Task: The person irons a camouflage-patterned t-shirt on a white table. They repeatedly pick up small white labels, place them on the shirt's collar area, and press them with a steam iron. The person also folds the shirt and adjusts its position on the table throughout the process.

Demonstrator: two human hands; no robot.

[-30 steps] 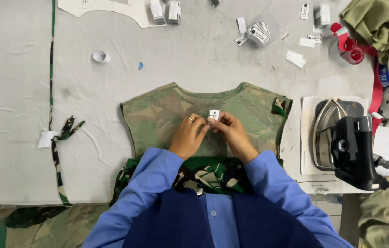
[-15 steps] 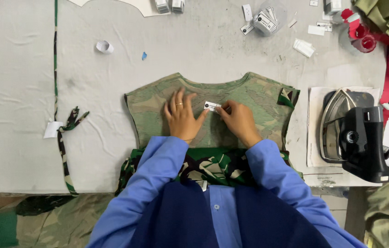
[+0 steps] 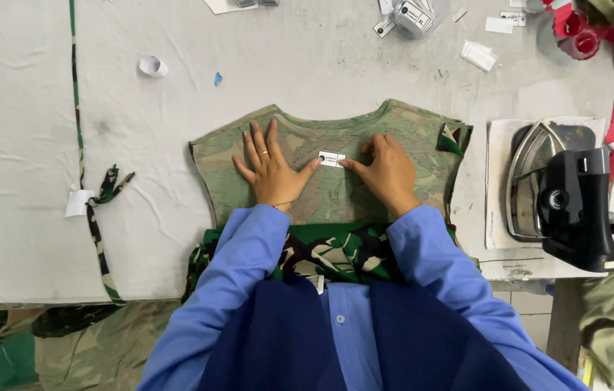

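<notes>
A camouflage garment piece point(image 3: 408, 134) lies inside out on the white table point(image 3: 46, 217), neckline away from me. A small white label point(image 3: 331, 158) sits on it just below the neckline. My left hand point(image 3: 271, 168) lies flat on the fabric with fingers spread, thumb tip beside the label's left edge. My right hand point(image 3: 388, 170) rests on the fabric with curled fingers, the index fingertip touching the label's right edge. A darker camouflage part point(image 3: 329, 253) of the garment hangs at the table's front edge between my blue sleeves.
A black steam iron point(image 3: 564, 195) rests on a pad at the right. A narrow camouflage strip point(image 3: 97, 210) runs down the left side. Loose labels point(image 3: 478, 54), a tape roll point(image 3: 152, 66) and red spools point(image 3: 575, 36) lie along the far edge.
My left hand has gone from pinching at the label to lying flat and spread left of it. My right hand stays at the label's right edge. The view has shifted slightly.
</notes>
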